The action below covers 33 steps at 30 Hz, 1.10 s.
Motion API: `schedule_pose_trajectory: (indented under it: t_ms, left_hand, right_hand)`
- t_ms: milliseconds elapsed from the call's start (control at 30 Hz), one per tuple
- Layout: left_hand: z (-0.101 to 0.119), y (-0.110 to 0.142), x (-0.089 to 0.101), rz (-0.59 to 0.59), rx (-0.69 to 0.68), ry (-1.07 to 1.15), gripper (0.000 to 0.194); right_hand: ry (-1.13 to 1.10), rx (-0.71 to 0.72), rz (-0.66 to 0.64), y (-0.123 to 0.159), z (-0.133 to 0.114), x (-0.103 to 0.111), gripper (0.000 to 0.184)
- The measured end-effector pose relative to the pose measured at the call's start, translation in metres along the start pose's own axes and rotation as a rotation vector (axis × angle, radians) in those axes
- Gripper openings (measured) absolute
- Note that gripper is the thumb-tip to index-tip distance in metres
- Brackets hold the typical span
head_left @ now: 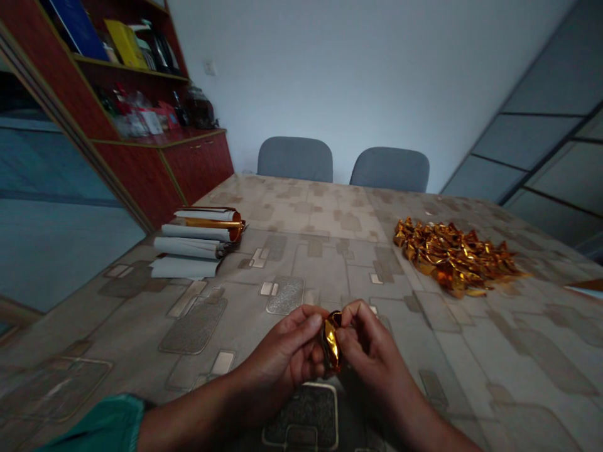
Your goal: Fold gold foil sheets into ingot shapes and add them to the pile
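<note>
Between my two hands, just above the near part of the table, is a shiny gold foil paper piece [331, 342], folded into a small boat-like shape. My left hand [296, 351] pinches its left side between thumb and fingers. On its right side, my right hand [370, 339] grips the upper edge with thumb and forefinger. A pile of similar folded gold foil pieces [455, 254] lies on the right of the table. To the left rests a stack of curled foil sheets [195, 242], mostly showing pale backs with some gold.
A patterned cloth covers the table [311, 220]. Two grey chairs [295, 158] stand at its far side against the wall. A reddish wooden cabinet [188, 163] with loaded shelves is at the back left. A flat, thin item [586, 287] lies at the right edge.
</note>
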<state>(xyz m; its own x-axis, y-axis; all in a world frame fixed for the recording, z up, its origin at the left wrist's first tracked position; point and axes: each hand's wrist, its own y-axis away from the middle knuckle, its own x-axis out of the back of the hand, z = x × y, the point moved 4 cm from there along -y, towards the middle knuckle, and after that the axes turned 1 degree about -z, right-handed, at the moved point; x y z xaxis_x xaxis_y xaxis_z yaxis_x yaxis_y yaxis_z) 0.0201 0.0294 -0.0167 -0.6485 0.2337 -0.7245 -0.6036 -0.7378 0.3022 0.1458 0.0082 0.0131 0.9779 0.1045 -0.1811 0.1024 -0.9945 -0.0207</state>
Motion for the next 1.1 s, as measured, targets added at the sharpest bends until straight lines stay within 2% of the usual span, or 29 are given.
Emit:
schedule_pose_trajectory:
  t_ms: [233,400,600,733,967,1100]
  left_hand:
    - [-0.0002,0.0021,-0.0017,-0.062,0.023,-0.029,0.029]
    - [0.0007,0.0013,-0.0034,-0.052,0.039,-0.021,0.027]
    - [0.0009,0.0013,-0.0011,-0.044,0.072,-0.055,0.035]
    - [0.002,0.0027,-0.0037,-0.047,0.062,-0.043,0.032]
    - [-0.0021,0.0007,-0.0004,-0.024,0.048,-0.069,0.037]
    - [-0.0038,0.0006,-0.0002,-0.062,0.041,-0.076,0.038]
  right_hand:
    - [0.098,0.014,0.033,-0.0009,0.0059,0.0023,0.025]
    - [0.121,0.003,0.039,-0.0006,0.0057,0.0021,0.024]
    - [0.045,-0.019,-0.02,0.0007,0.006,-0.0018,0.027]
    - [0.033,0.007,-0.002,0.0006,0.0062,-0.0009,0.027]
    - [0.001,0.0,-0.011,0.0018,0.0028,-0.0032,0.024]
    - [0.038,0.006,0.029,0.0029,0.0045,-0.0016,0.024]
